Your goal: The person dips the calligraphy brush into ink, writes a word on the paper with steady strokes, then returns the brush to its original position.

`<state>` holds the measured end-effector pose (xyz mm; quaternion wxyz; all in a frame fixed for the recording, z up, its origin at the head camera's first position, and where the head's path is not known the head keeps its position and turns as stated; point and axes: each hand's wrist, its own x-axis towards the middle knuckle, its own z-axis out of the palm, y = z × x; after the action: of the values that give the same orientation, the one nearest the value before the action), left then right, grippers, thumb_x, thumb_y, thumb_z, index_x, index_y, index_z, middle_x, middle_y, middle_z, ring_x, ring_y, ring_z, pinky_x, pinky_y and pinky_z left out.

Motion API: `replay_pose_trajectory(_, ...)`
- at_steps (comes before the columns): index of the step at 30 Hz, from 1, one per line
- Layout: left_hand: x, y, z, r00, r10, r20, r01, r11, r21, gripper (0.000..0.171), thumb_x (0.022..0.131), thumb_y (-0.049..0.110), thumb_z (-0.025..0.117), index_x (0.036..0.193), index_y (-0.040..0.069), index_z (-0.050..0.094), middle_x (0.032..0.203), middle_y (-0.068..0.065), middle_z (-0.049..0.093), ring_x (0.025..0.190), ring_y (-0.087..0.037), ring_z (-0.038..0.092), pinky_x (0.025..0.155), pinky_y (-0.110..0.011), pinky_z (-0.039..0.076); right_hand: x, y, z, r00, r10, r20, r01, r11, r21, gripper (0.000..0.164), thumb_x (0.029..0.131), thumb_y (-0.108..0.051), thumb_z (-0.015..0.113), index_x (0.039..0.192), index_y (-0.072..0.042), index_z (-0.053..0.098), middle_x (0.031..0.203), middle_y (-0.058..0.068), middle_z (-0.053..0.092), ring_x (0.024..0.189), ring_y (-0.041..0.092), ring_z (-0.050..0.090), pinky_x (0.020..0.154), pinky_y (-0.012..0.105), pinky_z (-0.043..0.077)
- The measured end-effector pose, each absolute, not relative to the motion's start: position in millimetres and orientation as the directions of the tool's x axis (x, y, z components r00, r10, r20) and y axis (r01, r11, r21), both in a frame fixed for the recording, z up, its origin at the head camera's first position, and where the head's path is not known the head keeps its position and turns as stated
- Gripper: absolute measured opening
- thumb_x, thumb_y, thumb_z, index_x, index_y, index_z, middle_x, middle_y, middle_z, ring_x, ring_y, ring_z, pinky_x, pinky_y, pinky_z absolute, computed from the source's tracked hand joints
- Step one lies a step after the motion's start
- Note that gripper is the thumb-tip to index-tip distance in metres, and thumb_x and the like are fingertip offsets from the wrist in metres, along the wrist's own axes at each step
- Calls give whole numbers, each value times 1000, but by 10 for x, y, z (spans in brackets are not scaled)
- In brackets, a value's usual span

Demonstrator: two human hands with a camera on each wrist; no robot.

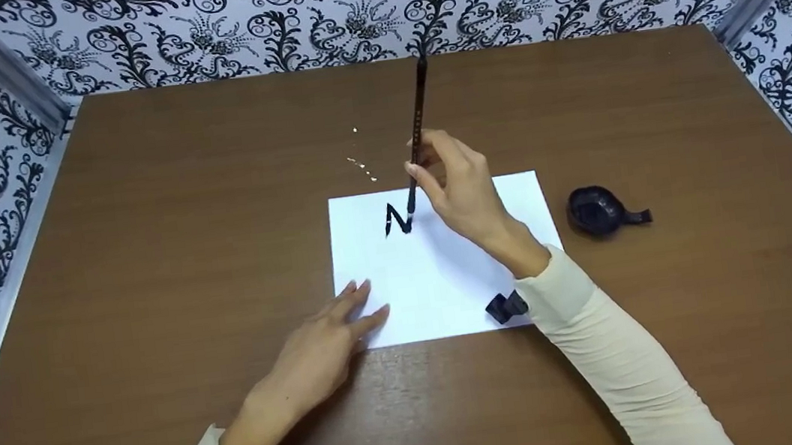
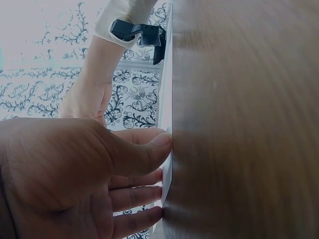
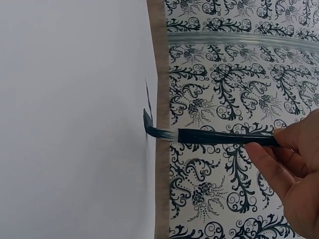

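Note:
A dark-handled calligraphy brush (image 1: 418,110) is pinched upright between the thumb and fingers of my right hand (image 1: 463,188). Its inked bristles (image 3: 160,133) bend against the white paper (image 1: 419,288), at the lower end of a black stroke (image 1: 398,218) shaped like an N. My left hand (image 1: 321,349) rests with spread fingers on the paper's lower left corner. In the left wrist view, the thumb (image 2: 160,142) and fingertips press at the sheet's edge.
A small black ink dish (image 1: 595,211) with a short handle sits right of the paper on the brown wooden table (image 1: 162,228). Gold flecks (image 1: 363,167) mark the tabletop behind the sheet. Patterned black-and-white walls (image 1: 340,10) surround the table.

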<state>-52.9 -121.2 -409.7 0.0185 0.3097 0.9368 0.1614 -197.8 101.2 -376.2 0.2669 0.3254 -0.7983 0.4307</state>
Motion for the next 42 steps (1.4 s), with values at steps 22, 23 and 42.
replay_pose_trajectory(22,-519,-1220,-4081,-813,581,35,560,762,325,44,90,0,62,132,13,59,146,-17,41,131,-36,40,91,-51,48,-2016,976,-3827,-631,-219,744,-758,377,-532,20,91,-1,62,109,5,56,93,15,62,81,19,66,65,20,55)
replay_pose_trajectory(23,-520,-1220,-4080,-813,582,34,560,763,324,44,90,1,61,132,13,59,146,-17,41,131,-36,40,91,-51,48,-2016,977,-3827,-634,-214,743,-756,374,-538,19,92,-2,61,109,5,56,93,14,62,81,18,66,65,20,55)
replay_pose_trajectory(42,-526,-1212,-4091,-814,580,45,560,762,325,43,91,-2,58,131,13,60,145,-18,42,130,-37,41,93,-51,46,-2045,973,-3856,-630,-194,752,-757,371,-538,18,92,-1,60,108,5,56,93,13,62,80,19,66,65,22,56)
